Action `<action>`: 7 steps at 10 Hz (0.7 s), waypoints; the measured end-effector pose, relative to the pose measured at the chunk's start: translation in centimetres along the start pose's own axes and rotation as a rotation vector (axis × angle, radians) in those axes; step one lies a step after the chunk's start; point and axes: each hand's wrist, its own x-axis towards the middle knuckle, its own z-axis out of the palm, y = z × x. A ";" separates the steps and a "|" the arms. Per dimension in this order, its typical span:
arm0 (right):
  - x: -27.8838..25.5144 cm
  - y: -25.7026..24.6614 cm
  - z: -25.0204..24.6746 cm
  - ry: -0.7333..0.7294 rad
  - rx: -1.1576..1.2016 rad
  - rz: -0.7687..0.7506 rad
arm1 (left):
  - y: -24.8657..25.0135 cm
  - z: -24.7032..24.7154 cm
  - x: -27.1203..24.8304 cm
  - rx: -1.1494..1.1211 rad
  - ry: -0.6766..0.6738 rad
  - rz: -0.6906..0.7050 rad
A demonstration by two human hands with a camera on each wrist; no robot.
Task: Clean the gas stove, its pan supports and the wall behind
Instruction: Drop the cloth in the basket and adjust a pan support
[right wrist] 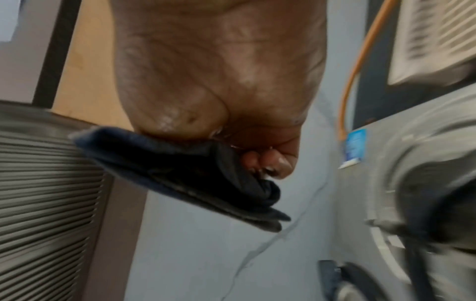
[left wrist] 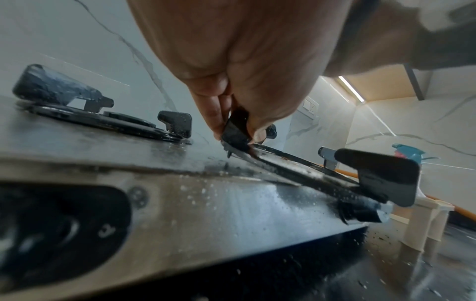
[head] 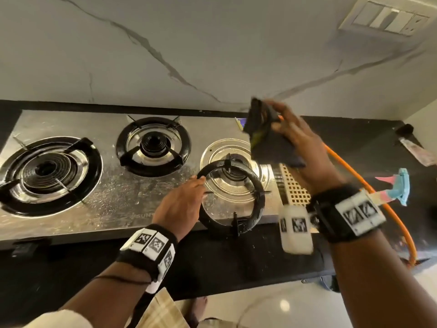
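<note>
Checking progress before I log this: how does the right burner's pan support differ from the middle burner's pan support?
The right pan support is pulled off its burner, tilted toward the stove's front edge; the middle pan support sits flat, centred round its burner. The left hand pinches the right one's ring; nothing touches the middle one. The right burner's steel dish is largely uncovered; the middle's stays ringed. Both are black rings with prongs.

Right hand (head: 298, 138) and dark cloth (head: 272, 140) motion-blurred, left burner (head: 45, 169) cut off
</note>
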 end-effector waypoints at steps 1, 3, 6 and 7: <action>-3.7 5.3 -3.5 0.196 -0.003 0.116 | 0.1 0.0 0.4 -0.023 0.012 -0.005; -7.3 11.5 -7.4 0.316 -0.086 0.222 | 1.5 -0.1 2.9 -0.078 0.063 0.014; -5.9 13.1 -8.3 0.327 -0.202 0.209 | -0.5 0.2 9.1 -0.056 0.116 -0.083; -6.0 12.8 -8.2 0.289 -0.226 0.207 | -1.0 0.2 10.6 -0.057 0.135 -0.088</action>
